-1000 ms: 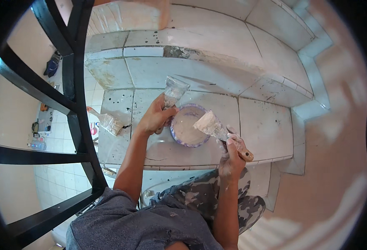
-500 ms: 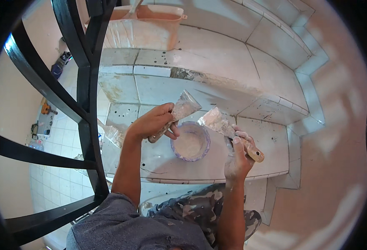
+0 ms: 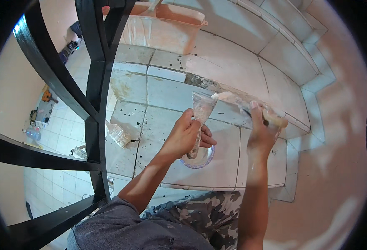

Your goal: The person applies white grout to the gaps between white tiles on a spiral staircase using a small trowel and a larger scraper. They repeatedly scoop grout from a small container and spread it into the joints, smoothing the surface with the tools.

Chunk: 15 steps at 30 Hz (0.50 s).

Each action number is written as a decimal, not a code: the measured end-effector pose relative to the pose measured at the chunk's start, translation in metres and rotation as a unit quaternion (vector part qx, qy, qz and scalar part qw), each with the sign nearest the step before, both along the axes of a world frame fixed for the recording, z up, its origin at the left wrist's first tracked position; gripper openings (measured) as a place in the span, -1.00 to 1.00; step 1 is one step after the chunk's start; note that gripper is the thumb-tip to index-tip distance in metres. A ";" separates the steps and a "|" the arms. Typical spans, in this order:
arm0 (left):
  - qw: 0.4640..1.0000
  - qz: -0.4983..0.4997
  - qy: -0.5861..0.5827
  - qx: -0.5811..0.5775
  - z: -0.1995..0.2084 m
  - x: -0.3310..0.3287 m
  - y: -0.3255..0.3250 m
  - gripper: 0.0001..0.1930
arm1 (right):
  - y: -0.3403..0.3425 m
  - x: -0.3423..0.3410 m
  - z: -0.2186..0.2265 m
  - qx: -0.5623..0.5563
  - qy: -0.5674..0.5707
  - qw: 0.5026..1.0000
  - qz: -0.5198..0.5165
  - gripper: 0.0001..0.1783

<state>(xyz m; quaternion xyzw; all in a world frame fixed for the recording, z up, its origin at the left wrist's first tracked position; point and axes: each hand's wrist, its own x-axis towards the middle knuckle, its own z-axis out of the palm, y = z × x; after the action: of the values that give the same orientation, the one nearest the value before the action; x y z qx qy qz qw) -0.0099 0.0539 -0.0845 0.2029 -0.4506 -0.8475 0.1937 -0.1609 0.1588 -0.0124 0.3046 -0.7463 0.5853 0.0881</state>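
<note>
My left hand [image 3: 187, 134] is closed round a putty knife [image 3: 203, 109], its broad, plaster-smeared blade pointing up and away from me. Under that hand sits a round bowl [image 3: 210, 157] with a purplish rim; the hand and knife cover much of it. My right hand [image 3: 262, 131] grips a second putty knife [image 3: 278, 120], smeared by motion, whose light-coloured handle points right. Its blade reaches left, with pale paste at the end near the left knife's blade. Behind them runs a tiled step edge [image 3: 200, 82] with a rough, bare strip where tile is absent.
A peach plastic bin [image 3: 162, 35] stands on the step above. Black metal railing [image 3: 92, 96] rises along my left. A plaster-covered tool [image 3: 119, 135] lies on the tiles beside it. Below, past the railing, are a bottle [image 3: 33, 133] and an orange object [image 3: 47, 96].
My right hand with its putty knife has moved up and right, toward the step edge. My left hand has shifted right over the bowl, its blade now more upright. The view has shifted slightly too.
</note>
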 end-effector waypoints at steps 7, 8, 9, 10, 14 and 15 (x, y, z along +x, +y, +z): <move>1.000 0.012 0.008 0.012 0.012 -0.005 -0.007 -0.73 | -0.052 -0.027 0.064 0.178 0.072 0.980 0.057 -0.57; 1.000 0.006 0.014 0.013 0.013 -0.008 -0.008 -0.73 | -0.062 -0.033 0.076 0.225 0.058 0.971 0.050 -0.53; 1.000 0.004 0.014 0.014 0.014 -0.010 -0.008 -0.73 | -0.072 -0.037 0.082 0.220 0.013 0.972 0.077 -0.53; 1.000 -0.001 0.015 0.014 0.015 -0.014 -0.007 -0.73 | -0.080 -0.042 0.089 0.213 -0.031 0.971 0.102 -0.53; 1.000 -0.008 0.015 0.025 0.015 -0.012 -0.010 -0.74 | -0.112 -0.054 0.097 0.243 -0.053 0.939 0.236 -0.50; 1.000 -0.008 0.011 0.024 0.016 -0.012 -0.010 -0.74 | -0.119 -0.056 0.099 0.252 -0.047 0.935 0.244 -0.51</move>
<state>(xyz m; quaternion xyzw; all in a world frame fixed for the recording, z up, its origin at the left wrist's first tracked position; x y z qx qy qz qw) -0.0224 0.0436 -0.0682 0.1943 -0.4294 -0.8620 0.1867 -0.2172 0.0402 0.0865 0.4615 -0.7753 0.3954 -0.1719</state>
